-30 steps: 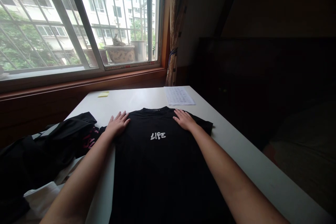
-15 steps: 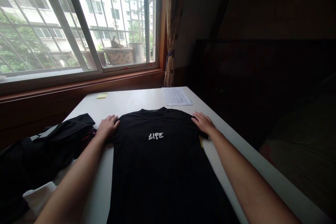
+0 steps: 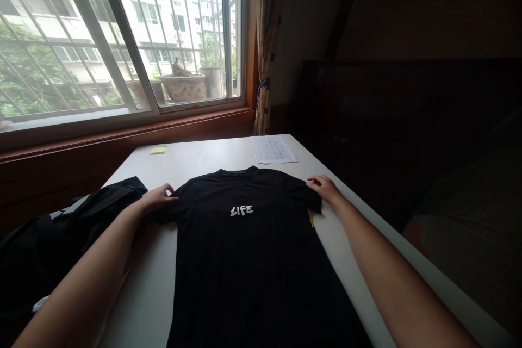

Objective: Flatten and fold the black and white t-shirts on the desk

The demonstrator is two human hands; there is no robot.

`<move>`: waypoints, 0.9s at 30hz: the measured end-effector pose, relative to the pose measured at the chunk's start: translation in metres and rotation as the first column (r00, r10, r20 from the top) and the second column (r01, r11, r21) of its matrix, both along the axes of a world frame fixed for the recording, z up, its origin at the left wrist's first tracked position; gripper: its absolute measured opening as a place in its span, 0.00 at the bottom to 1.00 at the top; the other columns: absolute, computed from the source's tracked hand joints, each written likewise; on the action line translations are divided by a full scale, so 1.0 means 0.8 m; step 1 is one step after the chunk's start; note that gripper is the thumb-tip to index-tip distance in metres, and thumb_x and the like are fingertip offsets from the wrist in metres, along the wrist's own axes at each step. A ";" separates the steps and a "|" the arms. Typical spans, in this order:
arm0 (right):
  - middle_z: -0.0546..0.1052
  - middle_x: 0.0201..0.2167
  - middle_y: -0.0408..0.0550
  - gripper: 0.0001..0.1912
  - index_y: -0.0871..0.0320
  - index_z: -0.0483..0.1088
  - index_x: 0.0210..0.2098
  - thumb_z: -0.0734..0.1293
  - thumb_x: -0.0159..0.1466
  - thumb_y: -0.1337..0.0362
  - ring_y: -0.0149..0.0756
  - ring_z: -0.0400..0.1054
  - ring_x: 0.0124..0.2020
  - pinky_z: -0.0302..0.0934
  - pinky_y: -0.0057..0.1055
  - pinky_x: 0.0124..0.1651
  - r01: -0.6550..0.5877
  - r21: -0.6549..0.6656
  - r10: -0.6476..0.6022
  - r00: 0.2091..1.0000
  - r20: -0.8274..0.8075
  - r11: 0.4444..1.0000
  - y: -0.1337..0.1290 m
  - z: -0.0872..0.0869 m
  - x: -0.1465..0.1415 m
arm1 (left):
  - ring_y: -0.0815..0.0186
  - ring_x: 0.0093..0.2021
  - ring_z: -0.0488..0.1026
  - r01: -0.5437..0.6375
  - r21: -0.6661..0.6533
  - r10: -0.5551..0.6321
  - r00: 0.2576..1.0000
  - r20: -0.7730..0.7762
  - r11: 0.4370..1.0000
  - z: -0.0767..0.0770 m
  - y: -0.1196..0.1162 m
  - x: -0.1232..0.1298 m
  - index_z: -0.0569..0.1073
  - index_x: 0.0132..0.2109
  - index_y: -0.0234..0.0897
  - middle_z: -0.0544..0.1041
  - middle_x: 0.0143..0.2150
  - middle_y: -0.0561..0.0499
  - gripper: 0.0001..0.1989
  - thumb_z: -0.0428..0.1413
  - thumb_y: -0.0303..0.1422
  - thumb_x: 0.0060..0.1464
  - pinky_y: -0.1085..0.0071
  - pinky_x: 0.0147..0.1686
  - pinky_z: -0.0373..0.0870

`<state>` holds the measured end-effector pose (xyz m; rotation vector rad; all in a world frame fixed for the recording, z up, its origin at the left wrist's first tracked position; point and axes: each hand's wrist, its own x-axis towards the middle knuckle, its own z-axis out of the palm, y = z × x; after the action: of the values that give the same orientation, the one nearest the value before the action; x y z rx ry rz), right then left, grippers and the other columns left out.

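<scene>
A black T-shirt (image 3: 244, 261) with white lettering lies spread flat, its collar towards the window. My left hand (image 3: 160, 197) is at the sleeve on the left, with a gap between thumb and fingers and no visible grip on the cloth. On the other side, my right hand (image 3: 326, 188) rests its fingertips at the outer edge of the right sleeve, fingers slightly bent and apart. Part of the left sleeve is hidden under my left hand and wrist. A small yellow strip (image 3: 310, 217) shows beside the shirt below the right sleeve.
The shirt lies on a white table (image 3: 196, 157). A heap of dark clothes (image 3: 69, 239) covers the left side. Printed sheets (image 3: 274, 149) and yellow sticky notes (image 3: 159, 149) lie at the far end. Behind stands a barred window (image 3: 175, 38) with a tied curtain (image 3: 265, 65).
Both hands have shifted outward along the sleeves, and their fingers have gone from lying flat to slightly bent. The shirt's body has stayed in place.
</scene>
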<state>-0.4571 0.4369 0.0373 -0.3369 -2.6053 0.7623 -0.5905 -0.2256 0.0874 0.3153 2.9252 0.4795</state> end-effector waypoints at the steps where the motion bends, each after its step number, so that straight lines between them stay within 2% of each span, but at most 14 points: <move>1: 0.75 0.38 0.48 0.13 0.52 0.80 0.39 0.70 0.58 0.55 0.40 0.71 0.40 0.65 0.37 0.52 0.006 0.001 -0.006 1.000 0.007 1.000 0.000 0.001 0.001 | 0.55 0.36 0.79 -0.007 -0.011 0.007 1.000 0.005 1.000 0.001 -0.002 0.001 0.77 0.43 0.37 0.81 0.34 0.48 0.25 0.61 0.52 0.47 0.68 0.34 0.72; 5: 0.74 0.35 0.46 0.10 0.52 0.75 0.28 0.74 0.52 0.54 0.43 0.68 0.40 0.63 0.39 0.50 0.042 0.005 -0.042 0.999 0.033 0.999 0.000 0.005 0.007 | 0.54 0.41 0.78 -0.028 -0.046 0.026 0.999 -0.047 0.999 0.001 -0.006 -0.001 0.75 0.35 0.39 0.81 0.39 0.45 0.16 0.59 0.47 0.50 0.68 0.38 0.70; 8: 0.74 0.32 0.45 0.11 0.52 0.71 0.25 0.73 0.53 0.54 0.43 0.68 0.38 0.63 0.37 0.45 0.060 -0.004 -0.060 0.998 0.032 0.998 -0.002 0.007 0.011 | 0.55 0.44 0.77 -0.071 -0.067 0.062 0.990 -0.130 0.995 0.001 -0.005 -0.002 0.73 0.40 0.39 0.80 0.44 0.43 0.15 0.54 0.46 0.58 0.68 0.39 0.69; 12: 0.75 0.29 0.45 0.11 0.52 0.69 0.30 0.70 0.58 0.53 0.41 0.68 0.33 0.63 0.34 0.37 0.100 -0.024 -0.100 0.995 0.013 0.995 -0.003 0.004 0.013 | 0.56 0.40 0.77 -0.119 -0.102 0.095 0.973 -0.210 0.988 -0.002 -0.001 0.006 0.70 0.44 0.42 0.80 0.43 0.44 0.14 0.50 0.47 0.63 0.69 0.34 0.65; 17: 0.76 0.33 0.48 0.11 0.52 0.70 0.39 0.67 0.61 0.54 0.41 0.71 0.33 0.64 0.34 0.36 0.150 -0.008 -0.150 0.988 -0.035 0.989 -0.002 0.002 0.008 | 0.59 0.38 0.76 -0.078 -0.145 0.032 0.954 -0.299 0.986 -0.006 0.008 0.017 0.68 0.44 0.45 0.79 0.44 0.48 0.12 0.47 0.45 0.67 0.69 0.34 0.63; 21: 0.77 0.39 0.51 0.17 0.51 0.69 0.50 0.66 0.62 0.56 0.44 0.72 0.37 0.65 0.37 0.39 0.165 0.048 -0.160 0.983 -0.087 0.985 -0.003 0.006 0.002 | 0.60 0.41 0.75 -0.022 -0.169 -0.042 0.929 -0.366 0.985 -0.003 0.021 0.009 0.69 0.45 0.45 0.78 0.46 0.49 0.10 0.46 0.42 0.68 0.69 0.39 0.66; 24: 0.77 0.43 0.52 0.18 0.51 0.70 0.52 0.66 0.62 0.58 0.46 0.72 0.42 0.66 0.38 0.42 0.142 0.099 -0.130 0.985 -0.116 0.985 -0.009 0.010 -0.002 | 0.57 0.45 0.73 0.025 -0.178 -0.100 0.900 -0.424 0.984 0.001 0.033 0.002 0.71 0.47 0.43 0.77 0.45 0.46 0.09 0.48 0.37 0.67 0.65 0.46 0.67; 27: 0.75 0.44 0.52 0.18 0.52 0.71 0.51 0.66 0.62 0.60 0.46 0.71 0.43 0.66 0.40 0.46 0.136 0.139 -0.116 0.983 -0.145 0.981 -0.018 0.010 -0.003 | 0.51 0.51 0.70 0.058 -0.172 -0.137 0.859 -0.493 0.983 0.005 0.045 0.006 0.72 0.51 0.40 0.74 0.50 0.41 0.12 0.48 0.36 0.66 0.57 0.50 0.68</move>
<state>-0.4593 0.4228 0.0456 -0.3875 -2.4675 0.5258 -0.5861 -0.1896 0.0917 0.6555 3.3987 0.1709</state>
